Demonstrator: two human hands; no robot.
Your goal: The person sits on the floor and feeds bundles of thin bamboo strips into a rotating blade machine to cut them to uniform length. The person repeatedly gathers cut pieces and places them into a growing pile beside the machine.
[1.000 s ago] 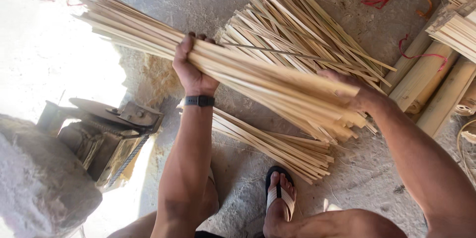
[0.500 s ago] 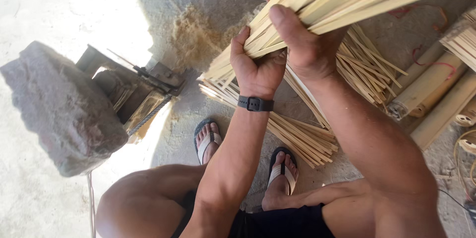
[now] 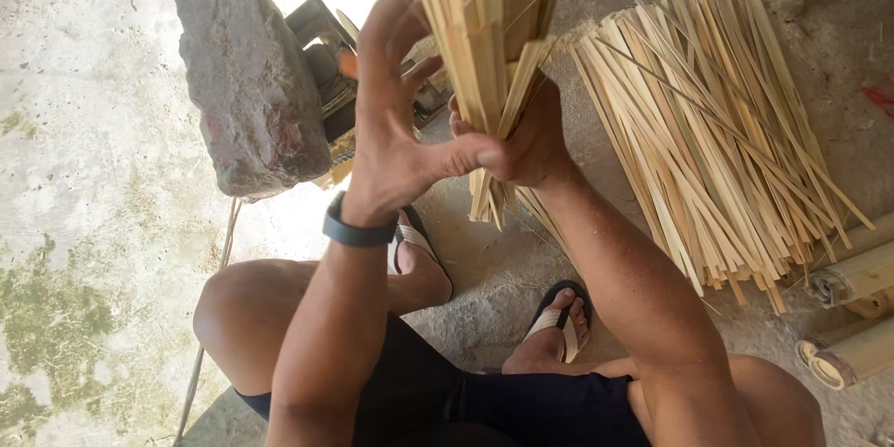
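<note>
L to R: one grey stone block [image 3: 247, 84] on the floor; left hand [image 3: 396, 121], fingers spread, palm flat against one upright bundle of bamboo strips [image 3: 489, 28]; right hand [image 3: 526, 135] clenched round bundle's lower part. Prob. best to keep ends level w/ firm grip. One loose strip pile [image 3: 717, 121] on floor at right; two sandals; two bamboo poles far right.

grey stone block [image 3: 250, 84], bamboo poles [image 3: 852, 317], concrete floor [image 3: 84, 223]
</note>
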